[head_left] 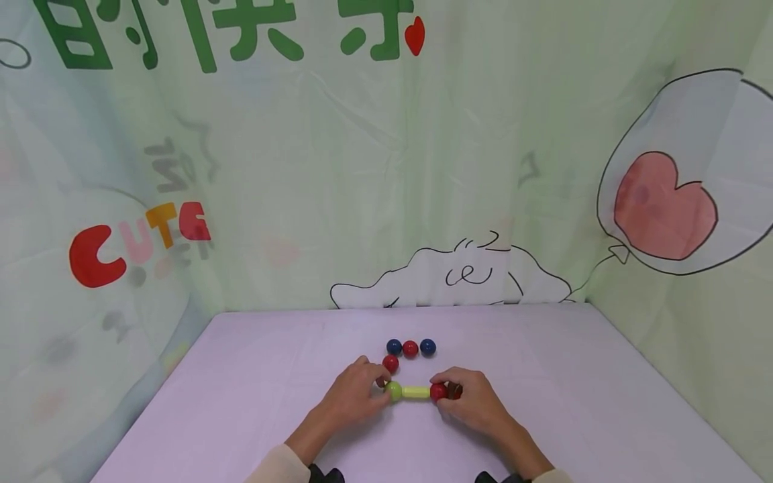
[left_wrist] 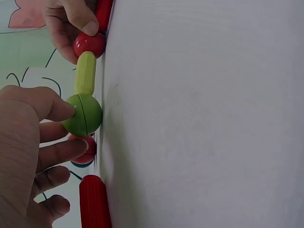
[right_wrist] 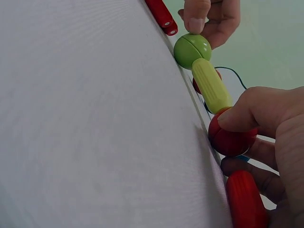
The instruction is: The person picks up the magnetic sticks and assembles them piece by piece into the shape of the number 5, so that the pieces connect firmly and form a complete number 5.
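A yellow-green rod (head_left: 415,392) lies between a green ball (head_left: 394,391) and a red ball (head_left: 438,392), touching both. The left hand (head_left: 356,394) pinches the green ball between thumb and fingers. On the other end, the right hand (head_left: 474,399) grips the red ball. In the left wrist view, the rod (left_wrist: 85,73) meets the green ball (left_wrist: 83,114), and a red rod (left_wrist: 95,202) lies near the left fingers. The right wrist view has the red ball (right_wrist: 232,133) under the right thumb and another red rod (right_wrist: 246,199) by the right fingers.
Behind the hands, a red ball (head_left: 410,349) sits between two blue balls (head_left: 394,347) (head_left: 428,347). One more red ball (head_left: 390,364) is just in front of them. The pale tabletop (head_left: 272,362) ends at a printed curtain (head_left: 272,168).
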The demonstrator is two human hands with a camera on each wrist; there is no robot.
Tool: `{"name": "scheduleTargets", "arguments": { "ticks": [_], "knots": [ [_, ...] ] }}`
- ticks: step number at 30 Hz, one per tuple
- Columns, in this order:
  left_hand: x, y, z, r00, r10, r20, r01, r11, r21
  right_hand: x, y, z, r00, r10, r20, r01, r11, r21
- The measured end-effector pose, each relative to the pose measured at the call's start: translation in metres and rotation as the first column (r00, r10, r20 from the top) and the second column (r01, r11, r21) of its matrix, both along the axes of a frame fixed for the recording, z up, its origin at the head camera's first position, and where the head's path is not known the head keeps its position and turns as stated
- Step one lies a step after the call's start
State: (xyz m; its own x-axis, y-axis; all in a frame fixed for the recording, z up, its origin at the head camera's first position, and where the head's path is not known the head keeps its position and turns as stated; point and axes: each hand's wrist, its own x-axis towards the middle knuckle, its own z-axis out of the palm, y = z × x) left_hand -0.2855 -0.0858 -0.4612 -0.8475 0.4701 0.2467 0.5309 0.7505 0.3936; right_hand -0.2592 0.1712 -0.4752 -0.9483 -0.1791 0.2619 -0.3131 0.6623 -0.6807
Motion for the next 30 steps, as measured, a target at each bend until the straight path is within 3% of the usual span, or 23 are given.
{"name": "scheduleTargets", "arguments": {
  "ticks": [5, 21, 30],
  "knots": [
    [0.004, -0.008, -0.003, 1.000, 0.011, -0.004, -0.011, 1.000, 0.007, -0.001, -0.001, -0.001, 1.000, 0.001, 0.007, -0.001, 1.000, 0.000],
    [0.021, -0.037, -0.001, 0.984, -0.003, -0.178, -0.005, 0.999, -0.046, 0.001, -0.004, 0.003, 0.999, -0.029, 0.039, 0.029, 1.000, 0.006],
    [0.028, -0.042, 0.002, 0.995, 0.033, -0.096, -0.040, 0.997, -0.072, 0.000, -0.002, 0.001, 1.000, -0.009, 0.030, 0.009, 1.000, -0.004]
  ]
}}
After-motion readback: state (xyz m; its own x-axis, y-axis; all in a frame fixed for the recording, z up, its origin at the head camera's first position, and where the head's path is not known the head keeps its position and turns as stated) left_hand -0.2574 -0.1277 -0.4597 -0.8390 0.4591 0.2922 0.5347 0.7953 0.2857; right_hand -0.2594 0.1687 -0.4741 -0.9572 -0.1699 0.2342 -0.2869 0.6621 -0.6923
